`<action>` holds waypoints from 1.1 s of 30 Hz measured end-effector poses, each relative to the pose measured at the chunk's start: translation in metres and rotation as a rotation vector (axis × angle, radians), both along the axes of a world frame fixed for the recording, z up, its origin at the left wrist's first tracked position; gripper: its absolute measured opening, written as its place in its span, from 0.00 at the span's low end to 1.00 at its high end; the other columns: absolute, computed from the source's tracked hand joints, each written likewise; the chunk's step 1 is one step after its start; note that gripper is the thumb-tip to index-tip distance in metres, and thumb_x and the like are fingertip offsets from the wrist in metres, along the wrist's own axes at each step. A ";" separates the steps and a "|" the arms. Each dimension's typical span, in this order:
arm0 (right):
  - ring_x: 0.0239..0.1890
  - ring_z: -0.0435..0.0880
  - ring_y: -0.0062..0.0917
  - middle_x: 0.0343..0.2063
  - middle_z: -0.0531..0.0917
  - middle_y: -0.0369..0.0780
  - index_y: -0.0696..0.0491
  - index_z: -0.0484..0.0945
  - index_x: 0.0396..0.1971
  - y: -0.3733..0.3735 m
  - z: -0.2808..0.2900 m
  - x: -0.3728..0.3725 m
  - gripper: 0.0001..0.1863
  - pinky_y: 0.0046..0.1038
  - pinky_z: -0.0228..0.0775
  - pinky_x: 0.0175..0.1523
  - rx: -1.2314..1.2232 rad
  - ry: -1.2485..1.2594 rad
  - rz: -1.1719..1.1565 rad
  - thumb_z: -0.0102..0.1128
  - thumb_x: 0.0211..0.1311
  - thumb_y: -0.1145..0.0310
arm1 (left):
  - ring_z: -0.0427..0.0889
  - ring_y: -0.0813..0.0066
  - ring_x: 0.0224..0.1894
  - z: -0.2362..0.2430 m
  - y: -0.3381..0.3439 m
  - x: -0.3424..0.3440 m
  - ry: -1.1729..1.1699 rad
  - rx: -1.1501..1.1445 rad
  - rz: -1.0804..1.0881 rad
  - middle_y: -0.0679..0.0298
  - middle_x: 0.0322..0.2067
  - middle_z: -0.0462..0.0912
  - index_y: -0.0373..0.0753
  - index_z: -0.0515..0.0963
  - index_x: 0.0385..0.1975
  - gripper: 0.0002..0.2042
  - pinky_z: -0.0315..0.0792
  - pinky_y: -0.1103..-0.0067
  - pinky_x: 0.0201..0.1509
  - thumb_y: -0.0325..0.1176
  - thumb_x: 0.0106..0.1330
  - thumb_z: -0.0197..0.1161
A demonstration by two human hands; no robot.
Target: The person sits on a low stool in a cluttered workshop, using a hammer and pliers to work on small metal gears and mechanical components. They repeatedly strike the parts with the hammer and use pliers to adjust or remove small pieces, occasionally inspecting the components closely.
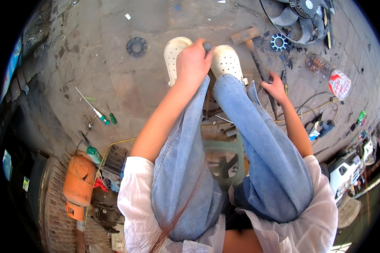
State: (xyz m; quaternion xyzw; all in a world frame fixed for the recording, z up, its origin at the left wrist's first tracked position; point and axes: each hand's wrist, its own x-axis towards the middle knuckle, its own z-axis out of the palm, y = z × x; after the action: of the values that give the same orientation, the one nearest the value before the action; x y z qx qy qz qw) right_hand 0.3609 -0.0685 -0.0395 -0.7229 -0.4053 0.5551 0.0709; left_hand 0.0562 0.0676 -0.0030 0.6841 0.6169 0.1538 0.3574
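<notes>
My left hand (pixel 193 62) is closed around a dark, round-ended piece (pixel 208 47) between the toes of my two cream clogs. Its lower part is hidden by my fingers and leg, so its kind cannot be told. On the right, my right hand (pixel 275 87) grips the long dark handle of a hammer (pixel 254 57). The rusty brown hammer head (pixel 245 36) rests at the far end, just beyond the right clog (pixel 226 61). Beside my left hand is the left clog (pixel 173 52).
A fan in a round frame (pixel 304 17) lies at the far right, near a blue-white notched ring (pixel 279 42) and a plastic bottle (pixel 325 69). A dark ring (pixel 137 47), a green-handled screwdriver (pixel 93 107) and an orange gas cylinder (pixel 79 179) are leftward. A yellow hose (pixel 109 147) crosses the ground.
</notes>
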 end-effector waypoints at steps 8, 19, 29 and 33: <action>0.09 0.52 0.12 0.10 0.58 0.26 0.51 0.66 0.23 0.028 0.042 -0.048 0.25 0.20 0.43 0.14 -0.466 0.342 -0.483 0.47 0.70 0.43 | 0.82 0.54 0.26 -0.005 -0.001 -0.002 0.019 -0.017 -0.018 0.52 0.23 0.81 0.36 0.79 0.39 0.13 0.75 0.67 0.31 0.39 0.61 0.64; 0.14 0.66 0.17 0.12 0.69 0.33 0.58 0.70 0.24 0.038 0.150 -0.066 0.32 0.22 0.56 0.20 0.585 0.016 0.007 0.43 0.68 0.40 | 0.83 0.55 0.33 -0.008 -0.005 -0.005 -0.041 -0.018 -0.026 0.55 0.30 0.82 0.36 0.74 0.35 0.12 0.76 0.66 0.34 0.36 0.58 0.65; 0.14 0.62 0.12 0.13 0.67 0.31 0.56 0.68 0.21 0.049 0.160 -0.071 0.31 0.19 0.49 0.19 0.578 -0.036 -0.071 0.45 0.69 0.41 | 0.82 0.55 0.33 -0.016 -0.007 -0.007 -0.029 -0.002 -0.043 0.56 0.29 0.82 0.38 0.75 0.38 0.12 0.76 0.66 0.35 0.36 0.57 0.65; 0.14 0.69 0.29 0.12 0.70 0.42 0.62 0.71 0.25 0.026 0.131 -0.058 0.25 0.29 0.59 0.21 0.722 -0.146 0.111 0.59 0.63 0.51 | 0.83 0.56 0.33 -0.014 -0.008 -0.004 -0.023 -0.020 -0.052 0.56 0.29 0.82 0.38 0.75 0.39 0.13 0.77 0.66 0.35 0.37 0.58 0.65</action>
State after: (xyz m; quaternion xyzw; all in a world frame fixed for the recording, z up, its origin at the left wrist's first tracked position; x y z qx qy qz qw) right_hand 0.3025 -0.0429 0.0913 -0.6660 -0.6174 0.3265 0.2621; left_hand 0.0521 0.0594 -0.0173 0.6945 0.5962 0.1462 0.3753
